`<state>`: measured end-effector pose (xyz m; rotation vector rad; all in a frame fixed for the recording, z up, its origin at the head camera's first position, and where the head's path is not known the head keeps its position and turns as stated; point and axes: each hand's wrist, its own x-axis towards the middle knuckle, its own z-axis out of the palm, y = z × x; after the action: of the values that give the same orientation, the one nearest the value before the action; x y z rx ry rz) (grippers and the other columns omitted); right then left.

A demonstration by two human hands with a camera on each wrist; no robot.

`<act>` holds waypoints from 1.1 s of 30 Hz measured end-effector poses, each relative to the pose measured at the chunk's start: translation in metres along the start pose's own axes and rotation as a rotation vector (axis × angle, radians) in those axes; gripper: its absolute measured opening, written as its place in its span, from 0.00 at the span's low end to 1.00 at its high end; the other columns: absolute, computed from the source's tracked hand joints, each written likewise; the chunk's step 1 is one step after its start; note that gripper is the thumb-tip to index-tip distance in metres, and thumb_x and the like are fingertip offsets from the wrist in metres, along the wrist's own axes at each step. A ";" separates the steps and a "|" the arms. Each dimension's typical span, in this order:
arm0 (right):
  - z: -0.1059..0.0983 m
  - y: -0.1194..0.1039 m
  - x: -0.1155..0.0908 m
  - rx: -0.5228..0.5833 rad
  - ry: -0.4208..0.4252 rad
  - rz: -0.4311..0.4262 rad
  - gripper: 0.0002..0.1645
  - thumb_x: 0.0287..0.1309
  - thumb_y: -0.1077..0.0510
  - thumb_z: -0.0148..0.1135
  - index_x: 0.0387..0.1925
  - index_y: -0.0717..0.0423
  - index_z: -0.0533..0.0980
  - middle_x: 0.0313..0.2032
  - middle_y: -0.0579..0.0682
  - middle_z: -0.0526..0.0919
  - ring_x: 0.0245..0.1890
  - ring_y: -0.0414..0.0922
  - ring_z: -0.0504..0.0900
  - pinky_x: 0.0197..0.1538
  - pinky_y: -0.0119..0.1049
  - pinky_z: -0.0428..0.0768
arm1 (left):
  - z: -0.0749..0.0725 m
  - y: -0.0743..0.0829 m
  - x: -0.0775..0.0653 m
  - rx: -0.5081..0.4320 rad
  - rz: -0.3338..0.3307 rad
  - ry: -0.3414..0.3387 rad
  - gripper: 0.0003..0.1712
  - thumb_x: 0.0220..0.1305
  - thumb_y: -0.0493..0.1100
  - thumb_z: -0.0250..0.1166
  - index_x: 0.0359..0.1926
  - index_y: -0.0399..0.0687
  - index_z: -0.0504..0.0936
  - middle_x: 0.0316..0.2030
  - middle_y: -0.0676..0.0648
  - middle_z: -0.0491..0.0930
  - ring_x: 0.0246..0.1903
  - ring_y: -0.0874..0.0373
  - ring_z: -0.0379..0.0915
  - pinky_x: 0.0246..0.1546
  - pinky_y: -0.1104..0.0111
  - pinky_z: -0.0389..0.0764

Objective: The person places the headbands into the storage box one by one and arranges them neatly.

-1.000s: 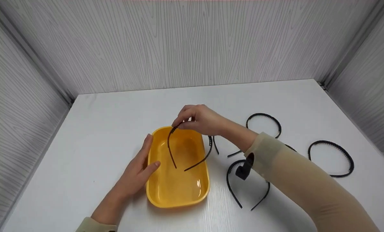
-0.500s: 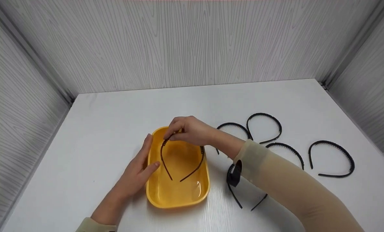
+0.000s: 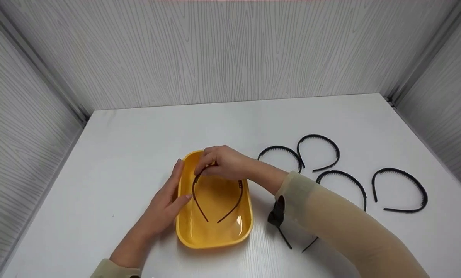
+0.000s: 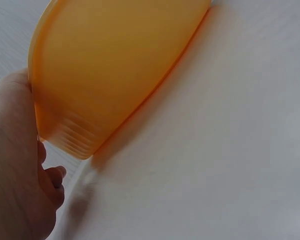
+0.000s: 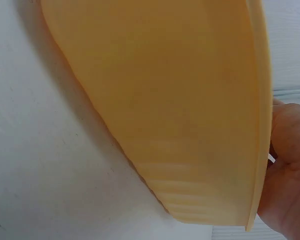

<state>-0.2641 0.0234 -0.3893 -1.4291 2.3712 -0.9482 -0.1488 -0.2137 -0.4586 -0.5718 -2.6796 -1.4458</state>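
A yellow plastic tub (image 3: 214, 240) stands on the white table, long side toward me. My left hand (image 3: 162, 204) grips its left wall, thumb over the rim and fingers along the outside; the left wrist view shows the hand at the tub's side. Inside the tub's outline, my right hand (image 3: 227, 163) pinches a black toothed headband (image 3: 240, 185) by the top of its arc. Both headband tips point toward me, low over the tub floor. In the right wrist view the tub's outer wall (image 5: 190, 100) hides the headband and most of the fingers.
Several more black headbands lie right of the tub: one at the far right (image 3: 405, 210), one at the back (image 3: 323, 137), one beside it (image 3: 278, 147), others partly under the right sleeve (image 3: 330, 216). Grey wood-grain panels (image 3: 234, 50) wall the table's back and sides.
My right hand has moved down and slightly left with the headband, lowering it deeper into the tub. More of the headbands behind the forearm show now. The left hand has stayed put.
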 end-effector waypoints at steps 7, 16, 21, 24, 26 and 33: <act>0.001 0.000 0.000 -0.063 -0.038 0.014 0.11 0.72 0.61 0.67 0.49 0.48 0.91 0.47 0.43 0.88 0.50 0.40 0.82 0.59 0.30 0.79 | -0.001 0.001 0.000 0.009 0.026 0.001 0.47 0.81 0.52 0.58 0.87 0.58 0.41 0.85 0.54 0.41 0.83 0.58 0.38 0.77 0.76 0.41; 0.007 -0.002 0.004 -0.140 -0.093 0.046 0.12 0.73 0.60 0.66 0.50 0.48 0.91 0.47 0.43 0.87 0.49 0.40 0.82 0.58 0.27 0.79 | -0.003 -0.001 -0.001 0.010 0.037 -0.008 0.47 0.80 0.48 0.58 0.87 0.58 0.41 0.85 0.57 0.41 0.83 0.60 0.37 0.78 0.77 0.41; 0.010 -0.003 0.006 -0.148 -0.114 -0.002 0.11 0.73 0.61 0.66 0.49 0.51 0.91 0.48 0.46 0.89 0.51 0.42 0.82 0.59 0.27 0.78 | -0.004 -0.002 -0.001 0.031 0.043 -0.007 0.47 0.80 0.48 0.58 0.87 0.58 0.41 0.85 0.58 0.41 0.83 0.60 0.38 0.78 0.77 0.41; 0.012 -0.003 0.008 -0.141 -0.122 -0.012 0.11 0.73 0.62 0.66 0.49 0.51 0.91 0.48 0.46 0.89 0.51 0.41 0.83 0.58 0.27 0.78 | -0.004 -0.003 -0.001 0.034 0.041 -0.008 0.48 0.79 0.48 0.58 0.87 0.59 0.40 0.85 0.58 0.41 0.83 0.60 0.38 0.78 0.77 0.41; 0.014 -0.002 0.009 -0.138 -0.127 -0.011 0.11 0.73 0.63 0.66 0.48 0.51 0.91 0.48 0.46 0.89 0.51 0.41 0.83 0.58 0.26 0.78 | -0.003 -0.003 -0.001 0.033 0.041 -0.010 0.48 0.79 0.48 0.58 0.87 0.59 0.40 0.85 0.58 0.41 0.83 0.60 0.37 0.77 0.77 0.42; 0.018 -0.001 0.011 -0.152 -0.144 0.014 0.11 0.73 0.61 0.66 0.49 0.51 0.91 0.48 0.46 0.88 0.50 0.41 0.82 0.59 0.26 0.78 | -0.003 -0.005 -0.001 0.025 0.053 -0.010 0.48 0.79 0.46 0.59 0.87 0.58 0.40 0.85 0.57 0.41 0.83 0.60 0.37 0.78 0.76 0.42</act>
<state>-0.2601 0.0063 -0.4012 -1.4772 2.3859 -0.6500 -0.1495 -0.2185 -0.4612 -0.6444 -2.6641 -1.3982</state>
